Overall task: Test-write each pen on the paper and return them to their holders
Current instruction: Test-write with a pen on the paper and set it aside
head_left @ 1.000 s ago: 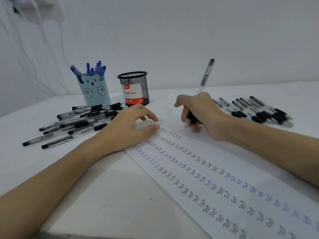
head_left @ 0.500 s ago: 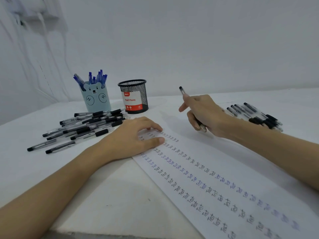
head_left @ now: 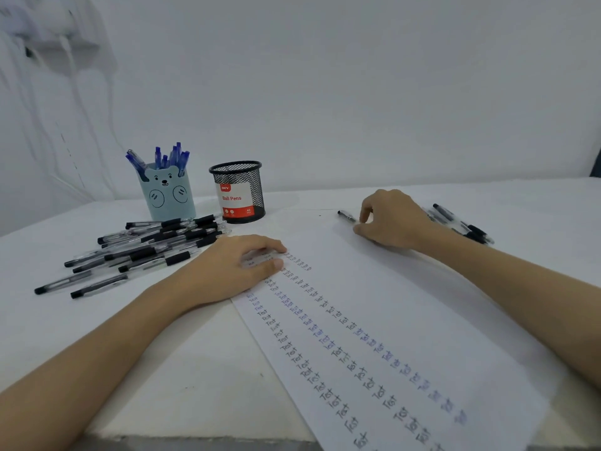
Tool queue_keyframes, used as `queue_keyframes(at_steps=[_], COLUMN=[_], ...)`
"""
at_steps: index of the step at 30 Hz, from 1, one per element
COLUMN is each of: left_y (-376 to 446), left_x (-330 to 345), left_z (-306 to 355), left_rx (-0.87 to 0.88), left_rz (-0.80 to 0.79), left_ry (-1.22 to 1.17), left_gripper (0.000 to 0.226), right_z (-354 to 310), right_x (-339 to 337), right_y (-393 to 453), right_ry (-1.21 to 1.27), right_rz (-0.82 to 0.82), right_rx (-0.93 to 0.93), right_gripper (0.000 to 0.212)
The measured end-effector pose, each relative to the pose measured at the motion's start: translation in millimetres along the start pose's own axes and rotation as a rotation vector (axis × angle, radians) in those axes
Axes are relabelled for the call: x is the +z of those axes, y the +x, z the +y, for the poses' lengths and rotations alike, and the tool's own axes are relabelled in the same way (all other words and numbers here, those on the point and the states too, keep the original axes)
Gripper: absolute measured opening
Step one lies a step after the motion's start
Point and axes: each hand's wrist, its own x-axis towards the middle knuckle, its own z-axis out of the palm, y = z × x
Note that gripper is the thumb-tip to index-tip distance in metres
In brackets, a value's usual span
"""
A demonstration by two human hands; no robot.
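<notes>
A long white paper with rows of handwritten test marks lies across the table. My left hand rests flat on its upper left corner, fingers relaxed. My right hand is at the far end of the paper, finger and thumb pinching a black pen that lies nearly flat and points left. A light-blue bear holder holds several blue pens. Beside it stands a black mesh holder labelled "Ball Pens", with no pens showing above its rim.
A pile of black pens lies left of my left hand, in front of the holders. More black pens lie behind my right wrist. A white wall rises behind the table, whose front edge is near me.
My right hand stopped writing, swung the pen from upright to nearly flat, and moved back toward the far end of the paper. My left hand stayed on the paper.
</notes>
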Motion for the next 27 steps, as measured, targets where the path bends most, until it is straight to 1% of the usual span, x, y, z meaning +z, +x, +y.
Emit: queue_keyframes(at_steps=[3,5,8,11,13,15,16,18,21,24,27], left_y=[0.2,0.0,0.3,-1.2,-4.5,-13.3,-20.6,-38.8,-76.2,-112.4,-139.5], left_x=[-0.4,-1.4,-3.8,-6.9,-10.5,-19.4,-26.1,-40.5,-61.7,-73.8,-77.1], left_z=[-2.6,-4.6,-5.1,-1.2,2.0,1.8,-0.7,-6.9,-23.6,-45.3,-60.8], left_rx=[0.013,0.024,0.045,0.026,0.017,-0.003,-0.020,-0.037,-0.069,-0.157,-0.243], left_rz=[-0.002,-0.004,0.000,-0.005,0.005,0.034,0.057,0.111,0.227,0.339,0.406], left_ry=[0.016,0.023,0.033,0.035,0.023,0.034,0.042,0.059,0.087,0.127,0.154], left_gripper=[0.026,0.028,0.045,0.037,0.040,0.041,0.036,0.024,0.008,0.018,0.019], right_z=[6.1,12.4,21.4,25.5,21.5,6.5,-7.3,-39.3,-95.7,-149.1,-194.4], right_x=[-4.2,-8.9,-12.4,-12.9,-15.8,-20.5,-23.0,-27.4,-25.6,-10.3,13.0], right_y=[-2.3,-3.7,-1.3,1.5,0.9,-1.1,-2.5,-7.7,-18.3,-24.2,-24.7], right_ry=[-0.163,-0.204,-0.252,-0.257,-0.246,-0.154,-0.071,0.077,0.069,0.066,0.034], right_rz=[0.042,0.051,0.043,0.032,0.064,0.106,0.101,0.023,-0.140,-0.247,-0.337], right_rx=[-0.016,-0.005,0.024,0.037,0.026,0.000,-0.020,-0.104,-0.348,-0.565,-0.701], right_gripper=[0.019,0.020,0.019,0.023,0.027,0.025,0.023,0.021,0.018,0.021,0.030])
